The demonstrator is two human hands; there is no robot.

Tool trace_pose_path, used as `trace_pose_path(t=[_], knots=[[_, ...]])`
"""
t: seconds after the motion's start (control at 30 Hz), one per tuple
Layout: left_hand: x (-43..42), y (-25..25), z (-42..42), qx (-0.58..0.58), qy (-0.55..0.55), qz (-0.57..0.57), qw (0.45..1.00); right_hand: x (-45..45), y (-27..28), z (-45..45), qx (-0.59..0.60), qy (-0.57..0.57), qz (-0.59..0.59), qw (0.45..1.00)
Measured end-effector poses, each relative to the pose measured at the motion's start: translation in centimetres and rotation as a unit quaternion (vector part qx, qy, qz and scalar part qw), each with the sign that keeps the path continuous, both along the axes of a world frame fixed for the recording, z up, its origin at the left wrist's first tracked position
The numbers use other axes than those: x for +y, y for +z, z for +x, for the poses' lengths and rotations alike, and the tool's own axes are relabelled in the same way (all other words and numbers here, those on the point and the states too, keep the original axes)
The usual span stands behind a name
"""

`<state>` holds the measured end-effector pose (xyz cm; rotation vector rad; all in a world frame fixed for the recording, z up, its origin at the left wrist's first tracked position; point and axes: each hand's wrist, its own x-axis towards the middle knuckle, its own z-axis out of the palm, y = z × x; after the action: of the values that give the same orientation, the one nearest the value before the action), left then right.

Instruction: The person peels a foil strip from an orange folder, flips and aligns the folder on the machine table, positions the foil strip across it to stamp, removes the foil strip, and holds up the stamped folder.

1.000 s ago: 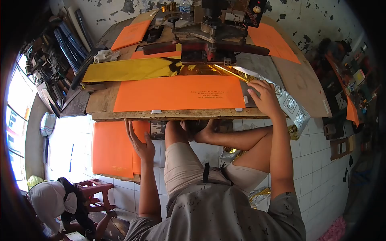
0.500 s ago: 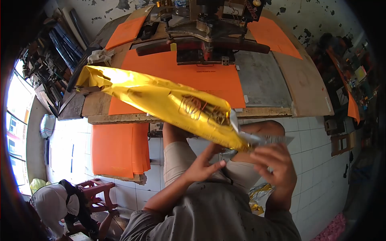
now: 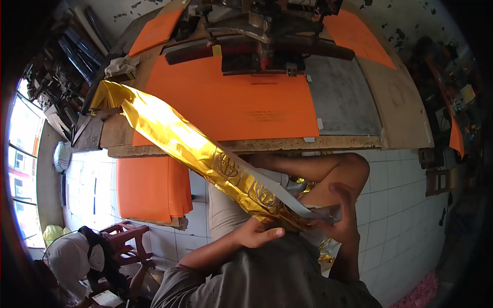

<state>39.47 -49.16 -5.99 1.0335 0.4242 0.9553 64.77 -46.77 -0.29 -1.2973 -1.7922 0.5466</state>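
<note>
Head cam view, and it's all about the gold foil strip [image 3: 197,146] slanting across the middle, long axis running from about 10 o'clock down to 4, with the far end over the table's left side and the near end above the lap. Right hand [image 3: 343,223] sits at that lower end, so it's the nearer one to the tip; from its fingers the strip heads off toward 10. Those fingers are bent and partly spread around the greyish end, but I honestly can't say if they're pinching it. Left hand [image 3: 250,234] is at the foil's lower edge, 8 o'clock from the right one, thumb stuck out, other fingers mostly tucked behind the foil, so no clue on its grip. Orange sheet [image 3: 226,102] lies flat on the table around 11 to 12, under the press [image 3: 262,33] at 12.
</note>
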Motion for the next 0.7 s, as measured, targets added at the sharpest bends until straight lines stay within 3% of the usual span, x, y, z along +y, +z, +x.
trace_pose_path(t=[0.1, 0.17, 0.3, 0.33, 0.43, 0.57, 0.7], knots=[[-0.1, -0.1, -1.0, -0.013, 0.007, -0.024, 1.000, 0.2, -1.4, 1.9, -0.050, 0.111, -0.053, 0.991], [0.0, -0.9, -2.2, 0.027, -0.007, -0.072, 0.997, -0.2, -1.8, 2.5, 0.002, 0.106, -0.113, 0.988], [0.8, 0.5, -1.6, 0.100, 0.108, -0.044, 0.988, -0.7, -1.6, 2.5, 0.096, 0.021, -0.194, 0.976], [1.0, 0.5, -1.2, 0.084, 0.119, -0.035, 0.989, -0.5, -1.4, 2.7, 0.071, 0.032, -0.158, 0.984], [1.2, 0.6, -0.1, 0.057, 0.142, -0.016, 0.988, -1.2, -1.2, 3.6, 0.071, -0.022, -0.208, 0.975], [1.2, 0.5, 0.6, 0.074, 0.141, -0.004, 0.987, -1.6, -1.6, 3.9, 0.168, -0.013, -0.208, 0.963], [0.9, -0.2, 0.6, 0.063, 0.129, -0.016, 0.990, -1.6, -2.7, 5.3, 0.128, 0.000, -0.213, 0.969]])
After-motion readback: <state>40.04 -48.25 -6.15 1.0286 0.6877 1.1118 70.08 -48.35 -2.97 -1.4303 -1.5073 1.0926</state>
